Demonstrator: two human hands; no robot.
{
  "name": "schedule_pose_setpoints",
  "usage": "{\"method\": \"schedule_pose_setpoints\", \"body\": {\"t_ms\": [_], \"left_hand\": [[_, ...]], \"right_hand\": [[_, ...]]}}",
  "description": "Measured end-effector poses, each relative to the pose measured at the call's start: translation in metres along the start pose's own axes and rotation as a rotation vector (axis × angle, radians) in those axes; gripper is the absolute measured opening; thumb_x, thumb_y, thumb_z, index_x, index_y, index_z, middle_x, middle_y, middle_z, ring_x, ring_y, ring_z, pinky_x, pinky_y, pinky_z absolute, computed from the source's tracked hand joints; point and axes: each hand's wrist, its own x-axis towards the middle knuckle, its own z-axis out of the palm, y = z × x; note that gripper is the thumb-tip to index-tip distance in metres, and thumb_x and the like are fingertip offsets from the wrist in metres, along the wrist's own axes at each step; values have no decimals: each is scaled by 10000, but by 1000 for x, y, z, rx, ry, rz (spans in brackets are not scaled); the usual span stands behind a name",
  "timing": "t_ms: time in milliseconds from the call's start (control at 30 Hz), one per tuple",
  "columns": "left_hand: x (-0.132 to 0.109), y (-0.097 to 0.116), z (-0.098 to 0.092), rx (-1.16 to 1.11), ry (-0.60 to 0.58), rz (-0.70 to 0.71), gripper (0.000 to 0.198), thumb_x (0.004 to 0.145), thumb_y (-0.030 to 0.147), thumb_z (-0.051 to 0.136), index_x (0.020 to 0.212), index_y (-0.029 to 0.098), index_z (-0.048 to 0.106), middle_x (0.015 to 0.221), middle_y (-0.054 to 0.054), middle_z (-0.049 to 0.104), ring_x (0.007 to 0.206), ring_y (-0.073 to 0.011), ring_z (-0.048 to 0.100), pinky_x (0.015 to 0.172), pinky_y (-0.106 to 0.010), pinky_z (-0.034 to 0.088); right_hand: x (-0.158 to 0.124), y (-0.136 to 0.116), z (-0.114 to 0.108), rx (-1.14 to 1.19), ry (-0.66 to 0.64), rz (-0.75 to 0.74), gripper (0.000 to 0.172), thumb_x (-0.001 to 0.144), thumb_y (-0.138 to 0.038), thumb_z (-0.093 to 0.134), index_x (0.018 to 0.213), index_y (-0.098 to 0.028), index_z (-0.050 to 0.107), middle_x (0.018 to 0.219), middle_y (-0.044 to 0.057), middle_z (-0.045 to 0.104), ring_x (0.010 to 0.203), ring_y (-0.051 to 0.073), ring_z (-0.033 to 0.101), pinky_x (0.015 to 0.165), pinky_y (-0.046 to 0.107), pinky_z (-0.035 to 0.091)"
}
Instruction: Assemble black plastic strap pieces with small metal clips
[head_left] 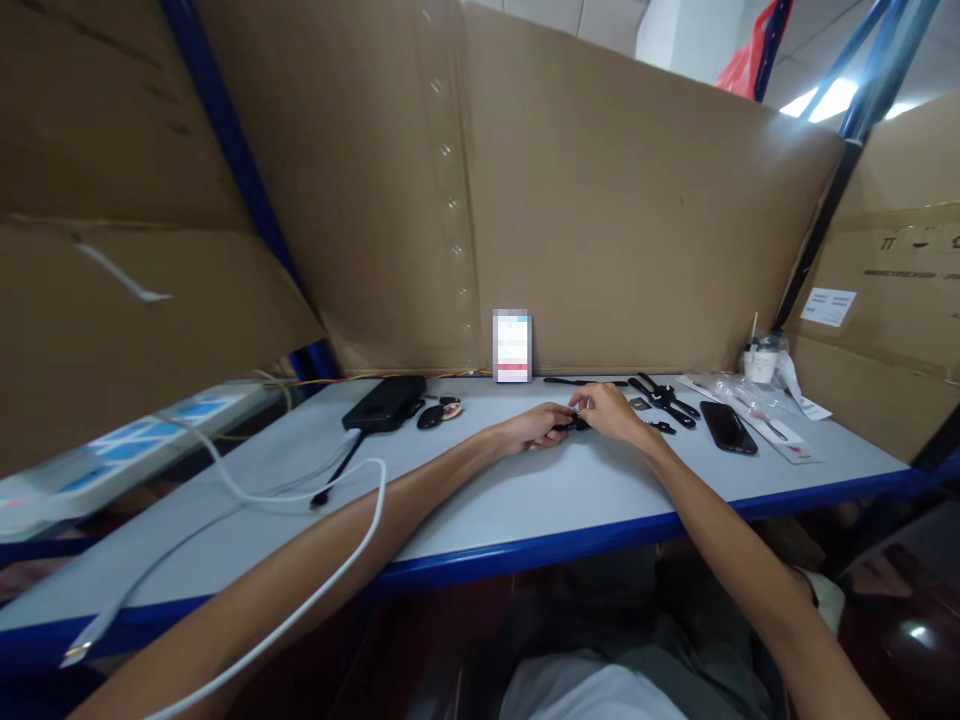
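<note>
My left hand point(541, 425) is closed around a small black object point(576, 424) over the middle of the table. The fingers of my right hand point(606, 408) pinch at that object from the other side, and the two hands almost touch. Their fingers cover most of it, so its exact kind is unclear. Behind my right hand lies a long thin black strap point(559, 380). To its right are a black watch-like piece with straps point(664, 396), a small dark square point(639, 404) and another small black part point(661, 427).
A black smartphone point(727, 428) and clear plastic packaging point(757, 400) lie at right. Upright against the cardboard wall point(637, 220) stands a lit screen point(512, 347). At left are a black box-shaped device point(385, 403), keys point(431, 416), a power strip point(150, 430) and a white cable point(360, 550) crossing my left forearm.
</note>
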Motion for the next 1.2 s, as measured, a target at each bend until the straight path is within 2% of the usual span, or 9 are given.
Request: {"method": "schedule_pose_setpoints", "body": {"t_ms": [100, 233, 367, 467, 600, 700, 800, 967, 1200], "left_hand": [[-2, 1, 1, 13, -15, 7, 54, 911, 240, 503, 953, 207, 511, 498, 113, 318, 328, -63, 189, 332, -181, 119], [-4, 3, 3, 31, -7, 5, 36, 920, 227, 483, 938, 206, 505, 492, 116, 306, 337, -63, 183, 346, -184, 118], [-2, 1, 3, 19, 2, 16, 33, 926, 223, 473, 943, 207, 496, 495, 115, 320, 350, -64, 176, 367, -194, 104], [-1, 0, 3, 16, -10, 21, 60, 922, 258, 496, 946, 205, 508, 491, 118, 315, 354, -67, 171, 375, -202, 97], [0, 1, 3, 31, -2, 29, 43, 914, 239, 484, 943, 209, 494, 496, 118, 330, 355, -65, 183, 380, -199, 113], [-1, 2, 5, 29, 19, 22, 39, 913, 239, 488, 944, 215, 486, 497, 120, 327, 349, -64, 188, 381, -201, 112], [-2, 3, 5, 37, 37, 14, 27, 923, 243, 488, 927, 217, 484, 495, 119, 323, 348, -61, 184, 382, -208, 104], [-2, 2, 4, 44, 29, 29, 36, 932, 239, 479, 941, 212, 499, 488, 116, 313, 344, -64, 186, 377, -213, 90], [-4, 3, 7, 60, 47, 52, 88, 907, 259, 503, 971, 200, 512, 479, 121, 315, 353, -64, 194, 373, -198, 113]], "right_hand": [[0, 2, 1, 10, -5, -1, 428, 771, 23, 533, 1015, -193, 811, 929, 38, 775, 865, 165, 672, 787, 217, 449], [0, 6, 2, 21, -22, -38, 406, 778, 34, 520, 906, -201, 826, 954, 48, 775, 884, 166, 674, 801, 220, 450], [1, 5, 3, 10, 74, 38, 208, 899, -189, 617, 974, -190, 811, 919, 64, 774, 816, 176, 671, 739, 240, 444], [1, 5, 4, 4, 53, 94, 199, 889, -336, 688, 925, -182, 809, 838, 70, 772, 776, 186, 677, 699, 245, 438], [2, 9, 9, 15, 13, 87, 131, 837, -181, 692, 894, -184, 810, 849, 66, 778, 802, 179, 695, 716, 229, 451], [3, 13, 12, 53, 18, 38, 268, 804, -67, 656, 1007, -161, 803, 833, 62, 778, 798, 174, 699, 729, 221, 462], [3, 13, 11, 79, 21, 1, 294, 812, -49, 639, 1043, -134, 801, 867, 80, 784, 808, 177, 702, 753, 225, 473], [1, 7, 7, 30, 18, -109, 368, 801, 14, 547, 947, -173, 829, 923, 50, 782, 836, 165, 689, 782, 227, 460], [1, 7, 6, 16, 38, -112, 340, 793, -9, 573, 936, -174, 834, 916, 68, 781, 803, 164, 677, 740, 222, 440]]}}
